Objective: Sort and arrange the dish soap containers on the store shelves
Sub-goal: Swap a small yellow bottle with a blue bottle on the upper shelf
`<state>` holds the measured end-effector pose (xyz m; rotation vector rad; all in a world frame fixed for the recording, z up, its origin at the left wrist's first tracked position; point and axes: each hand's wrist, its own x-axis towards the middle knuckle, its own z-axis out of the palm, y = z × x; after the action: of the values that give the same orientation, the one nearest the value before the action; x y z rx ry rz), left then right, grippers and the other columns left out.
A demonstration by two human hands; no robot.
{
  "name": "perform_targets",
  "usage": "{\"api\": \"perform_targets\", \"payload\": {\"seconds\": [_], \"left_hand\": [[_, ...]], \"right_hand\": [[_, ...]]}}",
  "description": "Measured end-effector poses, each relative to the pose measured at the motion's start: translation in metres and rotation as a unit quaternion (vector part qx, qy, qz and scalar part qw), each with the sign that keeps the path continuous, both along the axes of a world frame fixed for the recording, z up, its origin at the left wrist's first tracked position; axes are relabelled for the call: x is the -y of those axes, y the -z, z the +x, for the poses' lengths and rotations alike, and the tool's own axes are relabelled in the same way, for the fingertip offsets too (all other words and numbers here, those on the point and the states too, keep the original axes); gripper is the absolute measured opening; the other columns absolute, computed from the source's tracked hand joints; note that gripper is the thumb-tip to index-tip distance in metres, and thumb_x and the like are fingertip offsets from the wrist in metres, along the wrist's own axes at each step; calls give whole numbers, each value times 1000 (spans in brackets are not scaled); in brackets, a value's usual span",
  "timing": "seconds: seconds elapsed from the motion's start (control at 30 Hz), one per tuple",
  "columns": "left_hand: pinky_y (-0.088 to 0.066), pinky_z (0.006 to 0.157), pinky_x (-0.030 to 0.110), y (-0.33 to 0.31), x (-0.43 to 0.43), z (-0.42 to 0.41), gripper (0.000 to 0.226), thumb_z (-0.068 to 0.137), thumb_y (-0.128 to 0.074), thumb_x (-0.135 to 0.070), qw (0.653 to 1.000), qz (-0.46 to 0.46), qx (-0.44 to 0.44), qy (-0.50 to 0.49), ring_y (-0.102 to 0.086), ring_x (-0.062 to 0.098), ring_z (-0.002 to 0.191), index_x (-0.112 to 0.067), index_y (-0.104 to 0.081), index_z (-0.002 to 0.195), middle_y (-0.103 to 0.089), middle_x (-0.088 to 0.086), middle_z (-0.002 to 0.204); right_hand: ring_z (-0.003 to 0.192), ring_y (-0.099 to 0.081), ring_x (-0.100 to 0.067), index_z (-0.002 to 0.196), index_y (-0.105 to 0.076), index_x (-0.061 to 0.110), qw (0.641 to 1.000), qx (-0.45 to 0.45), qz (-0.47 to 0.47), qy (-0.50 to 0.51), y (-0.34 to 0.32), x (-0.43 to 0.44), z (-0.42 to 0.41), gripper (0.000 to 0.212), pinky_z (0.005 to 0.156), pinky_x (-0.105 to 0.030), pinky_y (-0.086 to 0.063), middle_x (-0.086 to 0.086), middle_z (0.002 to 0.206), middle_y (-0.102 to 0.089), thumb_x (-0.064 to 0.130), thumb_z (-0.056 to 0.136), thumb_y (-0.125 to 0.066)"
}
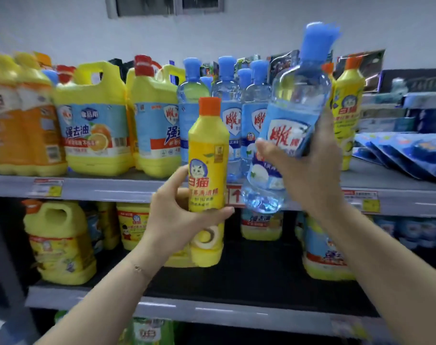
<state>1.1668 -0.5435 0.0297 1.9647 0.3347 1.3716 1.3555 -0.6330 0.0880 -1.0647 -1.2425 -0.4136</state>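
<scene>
My left hand [177, 215] grips a slim yellow dish soap bottle [208, 150] with an orange cap, held upright in front of the upper shelf. My right hand [304, 168] grips a clear blue dish soap bottle [296, 100] with a blue cap, tilted to the right and raised above the shelf edge. Behind them on the upper shelf [112, 188] stand several more clear blue bottles [226, 95]. A matching yellow orange-capped bottle [348, 100] stands just right of my right hand.
Big yellow handled jugs [92, 120] and orange bottles [20, 120] fill the upper shelf's left side. Blue flat packets [406, 153] lie on its right end. The lower shelf [212, 307] holds yellow jugs [60, 240] with a dark gap in the middle.
</scene>
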Motion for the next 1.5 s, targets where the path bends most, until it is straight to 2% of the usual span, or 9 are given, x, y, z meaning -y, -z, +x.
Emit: {"api": "perform_targets", "payload": {"seconds": [0.1,0.17,0.27,0.37,0.6,0.77,1.13,1.23,1.5], "left_hand": [[-61,63,31,-29,3,9,61,60,-91,-35,1000,11,13,-15,-74,16,76,-32,-59,112,-76,-4,89],[-61,63,31,-40,5,16,61,61,-91,-30,999,17,21,-27,-74,15,75,-29,-58,113,-75,-5,87],[-61,63,31,-47,5,23,61,61,-91,-28,999,12,29,-38,-73,13,73,-28,-59,112,-75,-6,86],[-61,64,33,-47,4,26,60,61,-90,-30,999,8,28,-39,-73,14,73,-28,-59,113,-75,-5,86],[-61,63,33,-40,3,26,60,62,-90,-30,999,5,22,-38,-73,14,73,-30,-58,113,-75,-4,85],[-61,65,33,-37,2,28,61,62,-90,-29,999,-4,19,-37,-73,13,73,-27,-58,114,-75,-4,86],[-60,65,30,-34,7,34,62,62,-89,-29,999,-4,17,-32,-73,12,75,-25,-58,116,-75,-5,89],[-60,63,29,-34,9,30,62,62,-89,-30,999,-7,14,-30,-73,12,75,-25,-58,115,-75,-6,88],[-58,60,23,-39,14,13,59,61,-89,-32,999,-14,20,-37,-73,9,73,-29,-58,112,-74,-10,89]], "right_hand": [[75,-66,1,135,-39,14,996,5,13,91,-37,-22,15,82,63,-27,-56,21,85,-62,52,71,-73],[72,-64,-1,138,-36,12,992,-1,-13,127,-49,-39,22,85,61,-25,-53,25,77,-56,54,73,-71],[71,-62,-13,141,-32,9,984,13,-57,171,-48,-60,28,88,60,-27,-48,17,78,-56,55,76,-69],[73,-64,-18,146,-26,9,977,8,-101,190,-40,-72,28,93,58,-32,-52,7,80,-62,57,77,-67],[77,-66,-25,151,-15,10,964,56,-125,227,-37,-80,22,97,66,-41,-55,-4,87,-68,58,81,-60],[80,-65,-26,152,-11,10,962,64,-137,227,-36,-80,24,99,71,-44,-54,-7,89,-69,60,81,-57],[80,-65,-26,152,-5,8,954,72,-155,248,-34,-80,26,100,63,-40,-53,-7,93,-67,67,84,-49],[84,-65,-28,152,-4,9,954,72,-161,244,-34,-80,26,99,67,-43,-54,-8,97,-67,64,84,-51],[89,-66,-26,149,-16,10,974,46,-123,184,-34,-81,25,91,71,-44,-56,-7,107,-67,57,85,-59]]}}
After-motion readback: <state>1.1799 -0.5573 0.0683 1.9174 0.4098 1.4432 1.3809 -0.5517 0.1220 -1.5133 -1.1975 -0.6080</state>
